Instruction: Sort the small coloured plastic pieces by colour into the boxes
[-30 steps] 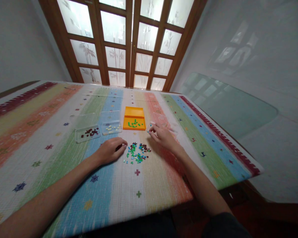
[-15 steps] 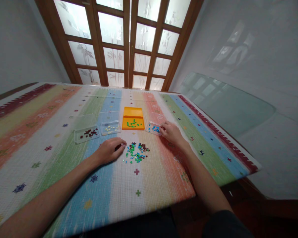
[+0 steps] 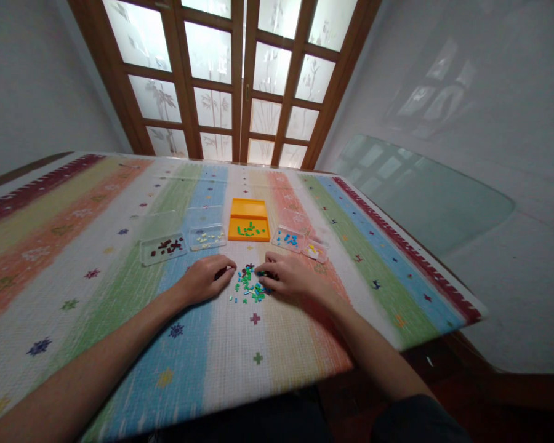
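Observation:
A loose pile of small green, blue and brown pieces (image 3: 247, 284) lies on the striped cloth between my hands. My left hand (image 3: 207, 280) rests at the pile's left side, its fingers curled together; whatever may be between the fingertips is too small to make out. Over the pile's right part is my right hand (image 3: 284, 275), fingers bent down and hiding some pieces, so its grip cannot be judged. Just beyond the pile, an open orange box (image 3: 248, 208) holds green pieces.
Clear trays stand left and right of the orange box: one with brown pieces (image 3: 170, 246), one with pale pieces (image 3: 207, 239), one with blue pieces (image 3: 289, 239), one with yellow and other pieces (image 3: 313, 250). Clear lids lie behind the left trays.
My right hand has moved left and nearer from the blue-piece tray to the pile, uncovering the tray with yellow pieces. My left hand has stayed in place.

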The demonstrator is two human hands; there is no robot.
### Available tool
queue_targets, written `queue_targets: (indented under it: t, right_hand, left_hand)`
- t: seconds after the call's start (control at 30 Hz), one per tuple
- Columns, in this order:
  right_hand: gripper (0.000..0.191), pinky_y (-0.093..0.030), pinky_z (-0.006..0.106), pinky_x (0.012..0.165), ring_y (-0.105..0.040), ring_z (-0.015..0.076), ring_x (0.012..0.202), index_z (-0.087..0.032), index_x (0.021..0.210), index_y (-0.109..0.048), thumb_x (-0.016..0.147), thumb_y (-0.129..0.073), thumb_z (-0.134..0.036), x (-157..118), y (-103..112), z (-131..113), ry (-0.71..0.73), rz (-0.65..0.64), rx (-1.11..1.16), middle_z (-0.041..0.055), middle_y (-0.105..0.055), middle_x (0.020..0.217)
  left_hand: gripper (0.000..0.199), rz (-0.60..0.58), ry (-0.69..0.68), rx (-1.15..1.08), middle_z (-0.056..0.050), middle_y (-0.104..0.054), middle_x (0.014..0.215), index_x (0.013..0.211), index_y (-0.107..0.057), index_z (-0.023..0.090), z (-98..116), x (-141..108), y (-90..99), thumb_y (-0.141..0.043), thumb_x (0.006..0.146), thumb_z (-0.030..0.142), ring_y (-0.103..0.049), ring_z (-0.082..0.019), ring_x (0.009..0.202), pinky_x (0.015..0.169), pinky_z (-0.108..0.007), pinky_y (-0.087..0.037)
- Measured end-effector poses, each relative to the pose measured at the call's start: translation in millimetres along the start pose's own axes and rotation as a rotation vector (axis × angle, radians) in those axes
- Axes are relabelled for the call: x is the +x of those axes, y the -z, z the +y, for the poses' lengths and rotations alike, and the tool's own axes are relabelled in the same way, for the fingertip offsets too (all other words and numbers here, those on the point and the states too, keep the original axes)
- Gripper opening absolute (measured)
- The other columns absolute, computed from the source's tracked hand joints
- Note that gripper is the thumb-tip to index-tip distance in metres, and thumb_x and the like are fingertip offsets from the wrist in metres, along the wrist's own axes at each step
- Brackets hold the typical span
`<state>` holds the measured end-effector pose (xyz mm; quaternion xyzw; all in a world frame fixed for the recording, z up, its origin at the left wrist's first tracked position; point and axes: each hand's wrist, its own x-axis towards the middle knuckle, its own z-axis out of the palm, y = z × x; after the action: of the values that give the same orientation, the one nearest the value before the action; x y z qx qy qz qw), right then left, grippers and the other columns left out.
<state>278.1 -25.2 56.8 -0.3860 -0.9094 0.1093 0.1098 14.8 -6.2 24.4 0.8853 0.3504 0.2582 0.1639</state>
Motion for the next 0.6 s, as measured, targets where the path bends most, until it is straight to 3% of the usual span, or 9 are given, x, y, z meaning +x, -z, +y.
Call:
queue_targets:
  t: [0.23,0.6]
  right_hand:
    - [0.018,-0.031,0.027,0.064,-0.048,0.0127,0.069,-0.018,0.101,-0.074,0.094,-0.058,-0.017,-1.2,-12.7,4.4,0.024,0.045,-0.029,0.0031,-0.059,0.086]
    - [0.013,-0.040,0.026,0.070,-0.054,0.0138,0.076,-0.017,0.096,-0.069,0.090,-0.057,-0.014,-0.2,-17.9,0.8,0.052,0.090,0.112,0.0043,-0.063,0.093]
  left_hand:
    - [0.028,0.002,-0.013,-0.005,-0.007,-0.073,0.089,0.097,-0.070,0.017,-1.2,-0.2,-0.6,-0.046,0.098,0.031,-0.067,-0.019,0.080,0.077,-0.030,-0.052]
    - [0.028,0.007,-0.018,-0.002,-0.007,-0.074,0.091,0.097,-0.069,0.016,-1.3,-0.1,-0.5,-0.045,0.099,0.031,-0.068,-0.018,0.080,0.076,-0.030,-0.052]
